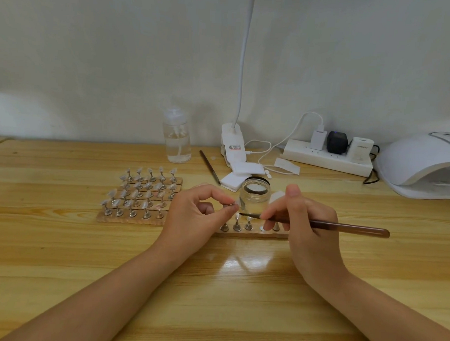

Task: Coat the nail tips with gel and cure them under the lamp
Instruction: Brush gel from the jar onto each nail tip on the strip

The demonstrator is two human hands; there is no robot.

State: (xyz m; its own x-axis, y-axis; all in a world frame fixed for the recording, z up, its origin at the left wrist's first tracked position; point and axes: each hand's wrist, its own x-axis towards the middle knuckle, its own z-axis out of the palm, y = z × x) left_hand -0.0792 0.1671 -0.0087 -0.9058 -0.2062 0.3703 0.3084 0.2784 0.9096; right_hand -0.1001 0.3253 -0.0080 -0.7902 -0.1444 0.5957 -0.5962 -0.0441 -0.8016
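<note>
Wooden worktop (60,253), left hand (190,220) pinching a nail tip (236,203) on its stand, right hand (306,225) gripping a brown brush (345,227), bristles touching the tip, curing lamp (422,166) at two o'clock.

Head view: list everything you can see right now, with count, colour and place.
Wooden table: one, light wood.
Nail-tip stand boards: four rows, clear tips, left of centre.
Single stand strip: one, beneath the hands.
Clear glass gel jar: one, open, behind the hands.
Brown-handled brush: one, right hand.
Spare brush: one, dark, behind jar.
Clear pump bottle: one, back centre.
White pads: several, near jar.
White clip lamp: one, back.
White power strip: one, back right.
White curing lamp: one, far right.
Left hand: pinches a stand.
Right hand: grips brush.
</note>
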